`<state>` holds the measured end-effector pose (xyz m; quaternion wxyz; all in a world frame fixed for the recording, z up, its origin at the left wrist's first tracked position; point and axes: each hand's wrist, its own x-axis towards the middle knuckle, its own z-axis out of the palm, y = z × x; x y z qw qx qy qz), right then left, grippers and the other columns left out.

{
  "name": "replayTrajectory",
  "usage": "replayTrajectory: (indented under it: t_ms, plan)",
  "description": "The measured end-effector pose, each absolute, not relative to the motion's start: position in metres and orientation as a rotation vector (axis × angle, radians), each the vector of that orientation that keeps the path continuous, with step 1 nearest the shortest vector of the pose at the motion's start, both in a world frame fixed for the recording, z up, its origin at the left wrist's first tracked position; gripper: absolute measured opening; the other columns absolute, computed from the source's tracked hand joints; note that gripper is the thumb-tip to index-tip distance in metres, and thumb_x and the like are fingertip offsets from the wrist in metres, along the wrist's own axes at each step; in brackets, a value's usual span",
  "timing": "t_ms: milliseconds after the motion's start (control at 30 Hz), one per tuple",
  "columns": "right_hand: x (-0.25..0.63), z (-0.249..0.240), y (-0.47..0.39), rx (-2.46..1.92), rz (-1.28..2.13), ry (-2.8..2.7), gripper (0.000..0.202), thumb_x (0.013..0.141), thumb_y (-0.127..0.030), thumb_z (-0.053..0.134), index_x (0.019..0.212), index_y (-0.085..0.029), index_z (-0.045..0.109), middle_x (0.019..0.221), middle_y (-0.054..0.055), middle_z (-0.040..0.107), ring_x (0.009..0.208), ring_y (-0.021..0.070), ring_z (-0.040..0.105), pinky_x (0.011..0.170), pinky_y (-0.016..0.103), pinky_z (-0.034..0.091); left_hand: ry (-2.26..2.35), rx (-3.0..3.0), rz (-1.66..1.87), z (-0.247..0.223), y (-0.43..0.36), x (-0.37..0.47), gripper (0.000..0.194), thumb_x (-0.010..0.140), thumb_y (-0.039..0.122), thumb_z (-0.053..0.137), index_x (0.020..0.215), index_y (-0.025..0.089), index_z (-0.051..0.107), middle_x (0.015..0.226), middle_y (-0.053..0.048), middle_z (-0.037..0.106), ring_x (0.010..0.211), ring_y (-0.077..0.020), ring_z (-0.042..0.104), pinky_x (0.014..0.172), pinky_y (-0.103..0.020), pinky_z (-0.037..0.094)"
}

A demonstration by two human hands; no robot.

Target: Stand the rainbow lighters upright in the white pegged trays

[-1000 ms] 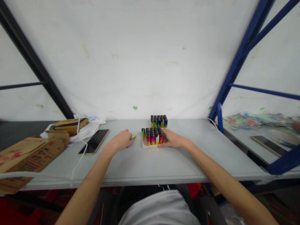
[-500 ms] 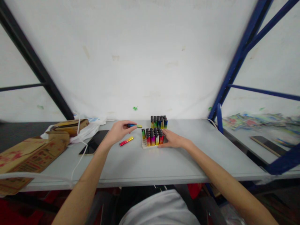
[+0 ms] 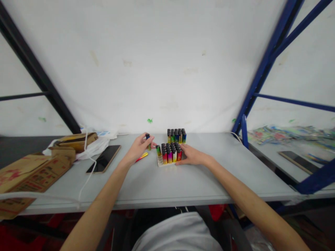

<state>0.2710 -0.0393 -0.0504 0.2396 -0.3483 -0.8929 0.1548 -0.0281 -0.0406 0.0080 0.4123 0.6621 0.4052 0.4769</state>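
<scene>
Between the fingers of my left hand, a dark blue and yellow lighter is held roughly upright, left of the clear tray. Several colourful lighters with black tops stand in that tray; its front left part shows bare slots. A green and yellow lighter is at the tray's left side. My right hand is closed against the tray's right side, thumb at the front, fingers behind. A red and yellow lighter lies on the table, partly beneath my left hand.
Behind the tray stands another block of lighters. On the left are a phone, a white cable, a cardboard box and a brown pouch. Blue shelf posts rise on the right, with another phone beyond.
My left hand has moved slightly right and down, and its lighter has turned from lying level to upright. The hand now partly covers the red and yellow lighter. My right hand stays at the tray.
</scene>
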Motion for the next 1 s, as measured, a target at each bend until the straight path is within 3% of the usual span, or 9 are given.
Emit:
replayTrajectory:
  t_ms: [133,267,567,833,1000]
  plan:
    - [0.271,-0.047,-0.041,-0.997,0.462,-2.465,0.089,0.078,-0.062,0.083,0.145,-0.012,0.051,0.141,0.022,0.060,0.129,0.0392,0.059,0.115,0.055,0.044,1.100,1.742,1.254,0.010,-0.042,-0.031,0.045,0.081,0.061,0.072,0.078,0.021,0.053,0.062,0.004,0.056,0.060,-0.0138,0.059,0.066,-0.029,0.055]
    - [0.271,-0.048,-0.040,-1.007,0.459,-2.466,0.090,0.078,-0.062,0.083,0.146,-0.012,0.050,0.141,0.022,0.060,0.130,0.0393,0.058,0.115,0.054,0.044,1.221,1.733,1.191,0.008,-0.045,-0.033,0.042,0.085,0.062,0.064,0.084,0.023,0.049,0.057,0.009,0.044,0.044,-0.0095,0.039,0.044,-0.022,0.035]
    - [0.271,-0.046,-0.040,-0.966,0.542,-2.397,0.089,0.074,-0.060,0.087,0.143,-0.014,0.054,0.140,0.020,0.062,0.126,0.0373,0.060,0.113,0.055,0.045,1.536,1.903,1.150,-0.002,-0.037,-0.033,0.056,0.088,0.071,0.046,0.059,0.023,0.042,0.051,0.003,0.042,0.053,-0.0142,0.041,0.052,-0.028,0.029]
    - [0.272,-0.046,-0.040,-0.973,0.517,-2.415,0.087,0.075,-0.061,0.086,0.141,-0.014,0.054,0.138,0.019,0.063,0.124,0.0362,0.061,0.112,0.054,0.046,1.641,2.039,1.151,-0.002,-0.038,-0.034,0.038,0.085,0.049,0.042,0.057,0.024,0.038,0.052,0.002,0.042,0.056,-0.0157,0.043,0.057,-0.030,0.027]
    - [0.272,-0.049,-0.039,-0.963,0.480,-2.428,0.087,0.076,-0.062,0.085,0.141,-0.013,0.054,0.136,0.019,0.063,0.122,0.0357,0.062,0.110,0.052,0.048,1.556,2.042,1.206,-0.005,-0.039,-0.032,0.041,0.090,0.054,0.043,0.064,0.023,0.044,0.057,0.002,0.049,0.060,-0.0164,0.048,0.058,-0.028,0.033]
